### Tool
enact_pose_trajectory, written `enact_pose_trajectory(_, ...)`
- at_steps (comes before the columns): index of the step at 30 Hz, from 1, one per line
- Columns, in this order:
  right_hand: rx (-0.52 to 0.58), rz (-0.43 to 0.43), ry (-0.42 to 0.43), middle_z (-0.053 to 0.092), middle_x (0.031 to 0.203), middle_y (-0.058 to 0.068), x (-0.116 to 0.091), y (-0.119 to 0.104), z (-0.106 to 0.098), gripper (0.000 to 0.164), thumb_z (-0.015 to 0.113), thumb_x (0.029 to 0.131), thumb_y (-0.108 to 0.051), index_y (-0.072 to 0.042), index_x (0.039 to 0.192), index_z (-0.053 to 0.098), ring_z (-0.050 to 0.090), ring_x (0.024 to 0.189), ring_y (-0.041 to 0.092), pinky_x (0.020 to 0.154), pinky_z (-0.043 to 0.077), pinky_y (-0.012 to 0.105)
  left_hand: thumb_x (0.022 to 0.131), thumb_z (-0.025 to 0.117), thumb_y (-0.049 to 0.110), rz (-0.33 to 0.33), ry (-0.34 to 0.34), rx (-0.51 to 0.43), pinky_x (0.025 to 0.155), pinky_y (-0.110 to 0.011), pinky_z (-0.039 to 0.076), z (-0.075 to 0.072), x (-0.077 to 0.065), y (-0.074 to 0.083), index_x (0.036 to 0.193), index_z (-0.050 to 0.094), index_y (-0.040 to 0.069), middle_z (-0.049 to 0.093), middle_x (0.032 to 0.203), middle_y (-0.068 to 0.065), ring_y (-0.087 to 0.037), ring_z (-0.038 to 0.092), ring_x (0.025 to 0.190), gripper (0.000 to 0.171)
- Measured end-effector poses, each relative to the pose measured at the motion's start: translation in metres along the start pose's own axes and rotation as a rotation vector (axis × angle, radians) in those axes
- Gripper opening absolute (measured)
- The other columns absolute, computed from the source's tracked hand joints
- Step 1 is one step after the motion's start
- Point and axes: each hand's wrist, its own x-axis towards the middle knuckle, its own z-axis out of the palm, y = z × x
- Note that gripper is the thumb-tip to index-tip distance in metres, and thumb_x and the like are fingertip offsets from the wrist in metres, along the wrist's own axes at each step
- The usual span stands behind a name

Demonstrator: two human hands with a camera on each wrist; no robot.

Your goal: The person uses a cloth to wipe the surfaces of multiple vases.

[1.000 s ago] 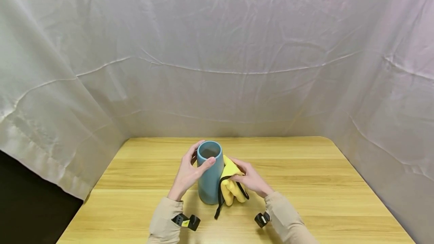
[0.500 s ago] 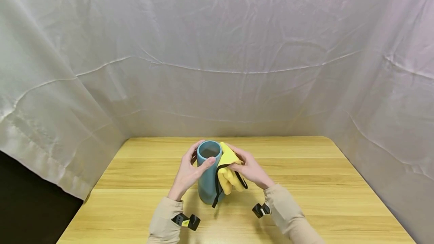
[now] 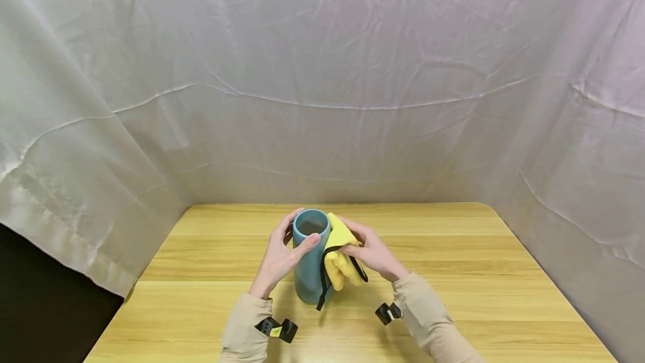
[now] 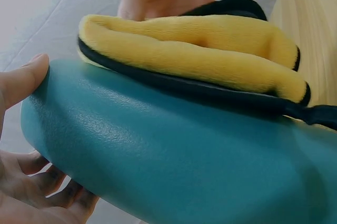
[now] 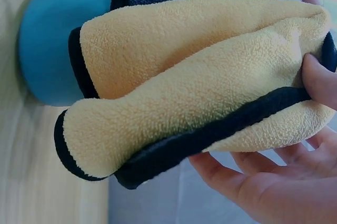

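Note:
A tall blue vase (image 3: 305,273) with a wide round mouth stands upright on the table. My left hand (image 3: 278,256) grips it near the rim, thumb on the near side and fingers round the far left. Against the vase's right side lies a bunched yellow cloth (image 3: 340,256) with black edging, which my right hand (image 3: 372,252) pinches between thumb and fingers. In the left wrist view the folded cloth (image 4: 195,50) touches the vase wall (image 4: 158,145). The right wrist view shows the thumb (image 5: 321,83) on top of the fluffy cloth (image 5: 200,71), with several fingers beneath it.
The wooden table (image 3: 478,284) stretches out on both sides of the vase. Pale grey fabric (image 3: 353,144) hangs behind it and along both sides. A dark area (image 3: 45,301) lies beyond the table's left edge. Small black devices (image 3: 288,330) sit at both wrists.
My right hand has raised the cloth along the vase's right side, nearer to the rim, then it dips very slightly. The left hand and the vase stay in place.

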Motion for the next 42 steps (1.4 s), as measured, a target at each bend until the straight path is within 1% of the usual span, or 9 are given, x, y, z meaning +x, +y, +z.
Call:
enact_pose_trajectory(7,0.000,0.067,-0.019,0.052,0.150,0.020,-0.007,0.021,0.005,0.065,0.066,0.092,-0.004,-0.007,0.153,0.043,0.052,0.130,0.034,0.102,0.048,0.036,0.089,0.077,0.020,-0.007,0.000,0.001,0.114,-0.053,0.040,0.000,0.000,-0.001,0.147,0.049,0.008,0.061,0.137,-0.012,-0.031,0.057,0.123,0.066)
enact_pose_trajectory(9,-0.003,0.070,-0.025,0.053,0.149,0.020,-0.009,0.028,0.006,0.065,0.066,0.092,-0.004,-0.007,0.152,0.043,0.053,0.129,0.032,0.102,0.048,0.035,0.089,0.077,0.020,-0.010,0.002,0.003,0.114,-0.053,0.040,0.000,0.000,0.000,0.147,0.049,0.009,0.061,0.137,-0.012,-0.030,0.057,0.124,0.066)
enact_pose_trajectory(13,-0.003,0.086,-0.034,0.053,0.148,0.021,-0.013,0.039,0.008,0.065,0.067,0.091,-0.003,-0.005,0.152,0.044,0.055,0.126,0.029,0.100,0.048,0.028,0.088,0.078,0.019,-0.012,0.003,0.000,0.115,-0.053,0.039,0.000,0.000,0.001,0.146,0.050,0.013,0.061,0.138,-0.012,-0.030,0.057,0.126,0.065)
enact_pose_trajectory(18,0.019,0.109,-0.037,0.051,0.150,0.022,-0.014,0.045,0.010,0.066,0.067,0.092,-0.003,-0.004,0.153,0.042,0.055,0.126,0.027,0.099,0.048,0.025,0.088,0.077,0.019,-0.008,0.003,-0.003,0.115,-0.054,0.039,0.000,0.000,0.000,0.146,0.050,0.014,0.061,0.138,-0.012,-0.030,0.057,0.126,0.064)
enact_pose_trajectory(25,0.022,0.096,-0.040,0.049,0.151,0.025,-0.015,0.044,0.010,0.066,0.065,0.092,-0.002,-0.001,0.153,0.040,0.054,0.128,0.028,0.102,0.046,0.025,0.089,0.077,0.019,0.000,0.002,0.000,0.116,-0.054,0.039,0.000,0.000,-0.001,0.147,0.049,0.012,0.061,0.138,-0.012,-0.030,0.057,0.125,0.064)
enact_pose_trajectory(27,0.026,0.095,-0.041,0.048,0.150,0.026,-0.015,0.044,0.010,0.066,0.066,0.093,-0.003,-0.001,0.153,0.039,0.054,0.128,0.028,0.101,0.047,0.025,0.089,0.077,0.019,0.003,0.001,0.004,0.116,-0.053,0.039,0.000,0.000,-0.001,0.146,0.050,0.013,0.061,0.138,-0.011,-0.029,0.057,0.125,0.064)
enact_pose_trajectory(32,0.027,0.089,-0.038,0.048,0.150,0.026,-0.015,0.042,0.009,0.064,0.066,0.095,-0.007,-0.001,0.153,0.039,0.054,0.129,0.028,0.100,0.048,0.025,0.089,0.077,0.020,0.004,0.000,0.005,0.115,-0.054,0.039,0.000,0.000,-0.002,0.147,0.049,0.012,0.060,0.139,-0.011,-0.029,0.057,0.126,0.064)
enact_pose_trajectory(38,0.009,0.070,-0.016,0.047,0.152,0.025,-0.013,0.030,0.008,0.063,0.064,0.095,-0.006,-0.004,0.154,0.039,0.054,0.128,0.027,0.100,0.052,0.029,0.089,0.077,0.021,-0.003,0.004,0.011,0.115,-0.053,0.039,0.000,0.001,-0.002,0.146,0.050,0.013,0.060,0.138,-0.011,-0.030,0.057,0.126,0.064)
enact_pose_trajectory(42,0.010,0.045,-0.003,0.046,0.153,0.024,-0.008,0.017,0.005,0.064,0.063,0.096,-0.006,-0.004,0.154,0.038,0.055,0.128,0.028,0.100,0.053,0.031,0.089,0.077,0.020,-0.003,0.004,0.009,0.114,-0.052,0.040,0.000,0.001,-0.002,0.146,0.050,0.010,0.061,0.137,-0.011,-0.030,0.057,0.125,0.064)
